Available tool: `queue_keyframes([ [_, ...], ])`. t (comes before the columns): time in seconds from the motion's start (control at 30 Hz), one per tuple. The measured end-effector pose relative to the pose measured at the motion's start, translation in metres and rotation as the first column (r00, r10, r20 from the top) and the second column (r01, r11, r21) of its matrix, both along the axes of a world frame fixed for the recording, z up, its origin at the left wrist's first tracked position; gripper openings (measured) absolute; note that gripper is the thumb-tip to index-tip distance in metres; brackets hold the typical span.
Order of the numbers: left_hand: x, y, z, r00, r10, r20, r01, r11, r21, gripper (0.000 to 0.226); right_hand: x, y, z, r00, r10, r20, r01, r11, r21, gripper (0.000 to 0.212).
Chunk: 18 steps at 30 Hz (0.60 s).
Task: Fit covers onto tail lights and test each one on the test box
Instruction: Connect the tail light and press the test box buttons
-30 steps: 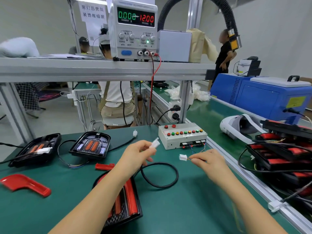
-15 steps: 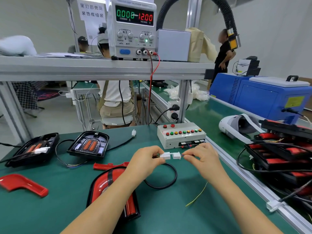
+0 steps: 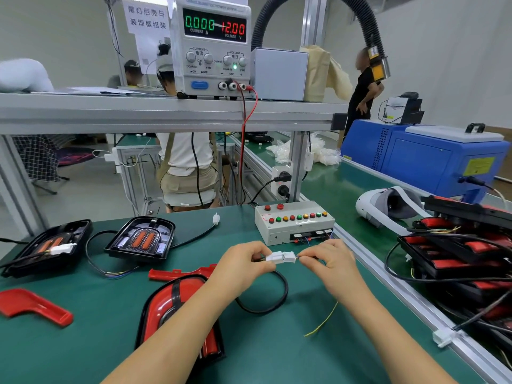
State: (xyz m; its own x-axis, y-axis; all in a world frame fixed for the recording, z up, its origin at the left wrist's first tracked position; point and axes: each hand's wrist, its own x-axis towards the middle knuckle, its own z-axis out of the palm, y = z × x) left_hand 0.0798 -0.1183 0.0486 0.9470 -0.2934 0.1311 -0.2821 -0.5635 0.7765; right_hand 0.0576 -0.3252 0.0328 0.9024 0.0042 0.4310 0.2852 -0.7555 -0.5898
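Hands close together: left hand [image 3: 243,266] pinching one white plug [image 3: 273,258], right hand [image 3: 331,261] pinching the test box plug [image 3: 289,256], both just above the worktop [image 3: 110,345], in front of the test box [image 3: 293,224]. Keep both plugs in one straight line. Push gently till snug, no twisting. Plugs touching end to end, level, long way left to right. Lower left, tail light [image 3: 206,350] flat, red cover [image 3: 162,306] up, long way near to far.

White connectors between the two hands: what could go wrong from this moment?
1. The white connectors may be only half mated; the test box could then wrongly fail the lamp.
2. The right hand pinches close to the thin wires; a pull may strain them.
3. The black cable from the left hand loops beside the tail light; a tug could drag it.
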Motion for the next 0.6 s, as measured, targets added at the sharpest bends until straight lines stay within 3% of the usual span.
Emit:
queue_keyframes([
  [0.37, -0.004, -0.006, -0.002, 0.998, -0.040, 0.057, 0.033, 0.992, 0.121, 0.010, 0.000, -0.004, 0.004, 0.999, 0.039, -0.036, -0.038, 0.999, 0.005, 0.029],
  [0.6, -0.005, -0.013, -0.002, 0.996, -0.051, 0.078, 0.039, 0.990, 0.138, 0.010, -0.001, 0.002, 0.000, 0.998, 0.035, -0.042, -0.033, 0.999, 0.039, 0.013],
])
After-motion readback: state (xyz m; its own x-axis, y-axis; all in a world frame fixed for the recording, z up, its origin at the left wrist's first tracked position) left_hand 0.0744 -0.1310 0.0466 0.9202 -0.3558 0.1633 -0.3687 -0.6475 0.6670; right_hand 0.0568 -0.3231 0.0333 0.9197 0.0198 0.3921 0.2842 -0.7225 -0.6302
